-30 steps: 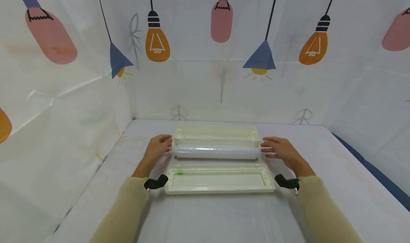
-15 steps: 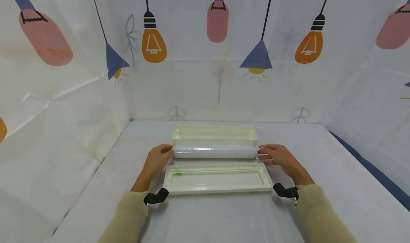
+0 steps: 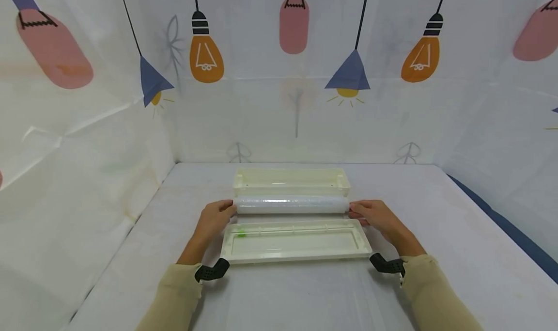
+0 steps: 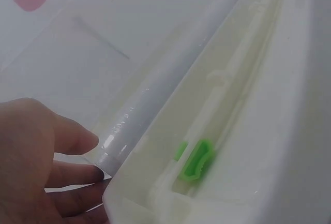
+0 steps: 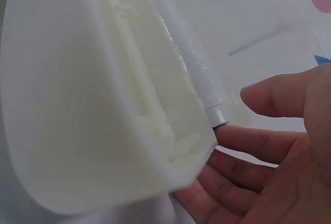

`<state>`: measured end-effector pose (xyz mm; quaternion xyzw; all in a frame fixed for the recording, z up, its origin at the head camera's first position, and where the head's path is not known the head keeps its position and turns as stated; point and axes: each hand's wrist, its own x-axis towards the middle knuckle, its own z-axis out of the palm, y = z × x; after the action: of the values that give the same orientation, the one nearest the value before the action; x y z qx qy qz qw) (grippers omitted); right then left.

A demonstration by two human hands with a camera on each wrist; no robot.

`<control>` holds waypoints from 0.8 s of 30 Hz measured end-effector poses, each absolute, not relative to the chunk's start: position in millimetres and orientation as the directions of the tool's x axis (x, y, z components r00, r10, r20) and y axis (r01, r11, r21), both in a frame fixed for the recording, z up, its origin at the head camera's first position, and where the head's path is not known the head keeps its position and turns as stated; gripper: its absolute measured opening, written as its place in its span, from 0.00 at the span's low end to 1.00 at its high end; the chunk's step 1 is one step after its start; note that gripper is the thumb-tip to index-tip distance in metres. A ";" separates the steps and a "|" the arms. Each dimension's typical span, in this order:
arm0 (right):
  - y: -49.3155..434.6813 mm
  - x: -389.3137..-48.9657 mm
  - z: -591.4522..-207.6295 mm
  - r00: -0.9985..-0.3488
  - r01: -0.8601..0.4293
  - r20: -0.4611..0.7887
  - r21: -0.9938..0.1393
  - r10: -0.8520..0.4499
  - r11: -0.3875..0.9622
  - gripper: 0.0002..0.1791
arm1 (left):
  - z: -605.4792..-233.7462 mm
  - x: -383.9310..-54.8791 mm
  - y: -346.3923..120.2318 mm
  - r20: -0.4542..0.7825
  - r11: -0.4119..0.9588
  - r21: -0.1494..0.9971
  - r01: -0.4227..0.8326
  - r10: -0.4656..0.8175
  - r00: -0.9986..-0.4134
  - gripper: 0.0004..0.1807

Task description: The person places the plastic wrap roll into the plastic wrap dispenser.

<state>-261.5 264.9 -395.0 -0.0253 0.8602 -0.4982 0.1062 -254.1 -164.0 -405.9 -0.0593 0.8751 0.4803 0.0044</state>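
Observation:
A roll of clear cling film (image 3: 291, 205) lies crosswise on the table, between a cream plastic box (image 3: 291, 181) behind it and the box's shallow lid (image 3: 296, 244) in front. My left hand (image 3: 213, 220) is at the roll's left end. In the left wrist view, its thumb and index fingertip (image 4: 97, 173) pinch that end. My right hand (image 3: 380, 219) is at the other end. Its index finger (image 5: 258, 142) reaches the roll's tip, with the thumb raised apart from it. The lid hides part of the right fingers in the right wrist view.
A small green slider (image 4: 197, 161) sits on a rail along the lid. The white-covered table (image 3: 296, 297) is backed by a white curtain (image 3: 261, 118) printed with lamps. Black wrist mounts (image 3: 212, 270) hang close to the lid's front corners.
Both hands have come inward and slightly toward the person, from beside the box and roll to the roll's two ends. Box, roll and lid look unmoved.

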 end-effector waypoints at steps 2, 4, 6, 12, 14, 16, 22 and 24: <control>265.2 -260.8 -396.2 -0.977 0.063 -0.158 -0.860 -0.146 0.507 0.29 | -407.2 -255.2 -163.9 -0.072 0.525 0.843 -0.115 -0.102 -0.992 0.26; 265.5 -260.4 -397.7 -0.977 0.064 -0.158 -0.859 -0.144 0.509 0.29 | -407.8 -255.7 -163.4 -0.079 0.516 0.848 -0.121 -0.103 -0.992 0.26; 265.8 -260.3 -399.2 -0.977 0.059 -0.155 -0.857 -0.148 0.511 0.28 | -408.6 -256.3 -163.0 -0.085 0.509 0.851 -0.127 -0.103 -0.991 0.26; 266.4 -259.8 -402.3 -0.975 0.051 -0.149 -0.872 -0.164 0.487 0.30 | -410.0 -257.7 -162.6 -0.105 0.495 0.858 -0.141 -0.101 -0.989 0.25; 266.8 -259.6 -403.0 -0.974 0.049 -0.147 -0.880 -0.171 0.473 0.31 | -410.2 -258.3 -162.6 -0.115 0.483 0.863 -0.151 -0.103 -0.988 0.24; 267.1 -259.2 -403.5 -0.974 0.048 -0.144 -0.885 -0.175 0.463 0.31 | -410.5 -258.6 -162.6 -0.124 0.472 0.867 -0.160 -0.106 -0.987 0.24; 267.1 -258.7 -403.5 -0.974 0.035 -0.131 -0.893 -0.185 0.449 0.29 | -412.9 -260.4 -164.5 -0.121 0.432 0.888 -0.158 -0.112 -0.986 0.23; 266.7 -258.6 -403.1 -0.974 0.034 -0.129 -0.894 -0.186 0.447 0.28 | -414.1 -261.1 -165.7 -0.117 0.418 0.895 -0.154 -0.113 -0.987 0.23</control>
<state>-258.6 266.7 -403.1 -0.0450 0.8440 -0.5241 0.1045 -261.1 -165.7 -414.1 -0.0795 0.8418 0.5336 0.0192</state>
